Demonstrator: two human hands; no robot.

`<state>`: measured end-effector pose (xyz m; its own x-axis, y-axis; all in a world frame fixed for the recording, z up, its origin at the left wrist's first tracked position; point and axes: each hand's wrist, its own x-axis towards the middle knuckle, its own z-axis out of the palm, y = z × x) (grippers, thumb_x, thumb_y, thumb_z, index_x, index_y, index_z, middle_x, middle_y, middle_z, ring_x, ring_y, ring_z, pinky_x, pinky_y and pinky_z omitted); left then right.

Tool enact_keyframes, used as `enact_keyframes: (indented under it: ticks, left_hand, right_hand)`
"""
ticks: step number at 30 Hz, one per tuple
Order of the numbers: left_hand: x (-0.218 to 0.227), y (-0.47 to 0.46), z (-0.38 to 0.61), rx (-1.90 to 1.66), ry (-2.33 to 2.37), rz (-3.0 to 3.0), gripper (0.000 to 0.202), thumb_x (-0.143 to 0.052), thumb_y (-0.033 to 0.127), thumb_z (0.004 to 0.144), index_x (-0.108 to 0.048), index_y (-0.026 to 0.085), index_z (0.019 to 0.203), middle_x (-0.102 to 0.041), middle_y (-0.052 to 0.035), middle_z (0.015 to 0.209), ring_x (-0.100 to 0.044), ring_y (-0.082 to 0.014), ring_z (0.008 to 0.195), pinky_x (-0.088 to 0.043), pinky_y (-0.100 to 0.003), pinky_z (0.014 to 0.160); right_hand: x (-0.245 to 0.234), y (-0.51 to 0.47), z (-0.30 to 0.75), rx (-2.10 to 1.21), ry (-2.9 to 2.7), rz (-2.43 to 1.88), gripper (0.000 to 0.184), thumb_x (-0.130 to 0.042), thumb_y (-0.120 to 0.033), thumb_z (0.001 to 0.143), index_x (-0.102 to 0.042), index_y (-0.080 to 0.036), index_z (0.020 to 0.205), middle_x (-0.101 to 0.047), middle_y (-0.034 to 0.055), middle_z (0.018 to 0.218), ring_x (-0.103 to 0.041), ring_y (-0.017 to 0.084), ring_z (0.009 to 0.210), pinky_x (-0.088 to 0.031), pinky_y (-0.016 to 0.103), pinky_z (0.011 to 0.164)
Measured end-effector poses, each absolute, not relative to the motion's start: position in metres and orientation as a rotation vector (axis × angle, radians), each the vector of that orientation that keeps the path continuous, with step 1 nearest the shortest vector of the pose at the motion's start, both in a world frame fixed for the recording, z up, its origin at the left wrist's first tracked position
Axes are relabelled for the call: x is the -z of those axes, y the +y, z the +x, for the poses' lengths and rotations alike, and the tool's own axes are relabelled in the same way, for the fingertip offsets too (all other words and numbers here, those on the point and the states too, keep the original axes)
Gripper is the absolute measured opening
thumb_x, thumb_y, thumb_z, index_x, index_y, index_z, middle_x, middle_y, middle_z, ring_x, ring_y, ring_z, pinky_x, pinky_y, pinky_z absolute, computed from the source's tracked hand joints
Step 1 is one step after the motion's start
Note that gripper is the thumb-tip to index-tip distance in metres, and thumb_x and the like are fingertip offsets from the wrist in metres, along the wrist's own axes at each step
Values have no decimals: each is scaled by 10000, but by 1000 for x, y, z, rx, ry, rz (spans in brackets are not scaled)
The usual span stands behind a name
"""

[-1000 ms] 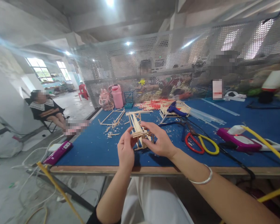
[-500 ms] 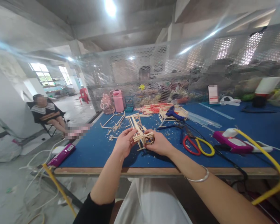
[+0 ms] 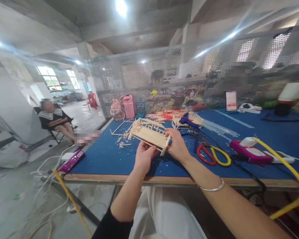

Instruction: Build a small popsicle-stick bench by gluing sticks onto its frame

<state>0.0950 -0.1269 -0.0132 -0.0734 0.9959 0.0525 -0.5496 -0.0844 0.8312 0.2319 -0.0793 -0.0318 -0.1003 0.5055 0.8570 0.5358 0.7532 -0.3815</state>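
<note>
Blue worktop (image 3: 102, 161) lies beneath the stick-built model (image 3: 149, 135), its edges pinched in the grip of left hand (image 3: 144, 158) at six o'clock, right hand (image 3: 178, 145) at four; steadying seems the step, the next move calling for light pressure.

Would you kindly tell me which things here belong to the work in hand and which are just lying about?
Likely working items:
held stick model
loose sticks
blue glue gun
scissors

Seemingly incidental:
taller pink bottle
red chair
</note>
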Motion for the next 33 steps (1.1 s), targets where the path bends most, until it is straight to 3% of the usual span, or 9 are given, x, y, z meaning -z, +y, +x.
enact_keyframes:
  ticks: [4, 7, 11, 23, 29, 33]
  left_hand:
    - [5, -125, 77, -1639, 608, 593, 256, -618, 84, 570, -595, 175, 809, -677, -7, 779, -645, -143, 727, -502, -290, 706]
    - [-5, -122, 60, -1677, 514, 391, 109, -537, 234, 724, -607, 155, 753, -669, -42, 759, -644, -162, 739, -505, -337, 740]
    - [-13, -119, 50, -1621, 544, 297, 317, -458, 364, 862, -626, 134, 722, -666, -68, 722, -640, -154, 711, -507, -321, 752]
    - [-6, -120, 55, -1591, 473, 200, 364, -412, 366, 902, -592, 140, 681, -640, -35, 655, -624, -126, 632, -517, -272, 628]
    - [-1, -119, 50, -1583, 657, 186, 254, -428, 203, 888, -583, 128, 700, -632, -46, 640, -625, -108, 589, -520, -210, 558]
    - [-2, -118, 45, -1557, 736, 249, 178, -418, 123, 876, -582, 120, 807, -634, -54, 645, -640, -112, 581, -532, -196, 557]
  right_hand:
    - [36, -77, 230, -138, -1703, -883, 229, -542, -175, 593, -422, -234, 778, -591, 81, 921, -554, 242, 897, -436, 421, 831]
    - [39, -76, 229, -238, -1680, -924, 254, -550, -189, 563, -424, -234, 779, -589, 69, 923, -555, 239, 887, -440, 414, 817]
    - [41, -75, 229, -275, -1670, -933, 266, -563, -215, 562, -429, -234, 792, -591, 75, 956, -553, 251, 931, -431, 424, 838]
    - [46, -74, 231, -196, -1734, -927, 275, -532, -166, 582, -429, -235, 828, -587, 82, 1004, -541, 254, 984, -419, 439, 872]
    - [25, -67, 241, 27, -1864, -790, 256, -501, -111, 611, -457, -230, 834, -592, 104, 1006, -526, 263, 1023, -393, 460, 912]
    - [0, -49, 251, -54, -2008, -797, 293, -527, -104, 582, -515, -221, 850, -614, 86, 971, -551, 258, 967, -417, 435, 876]
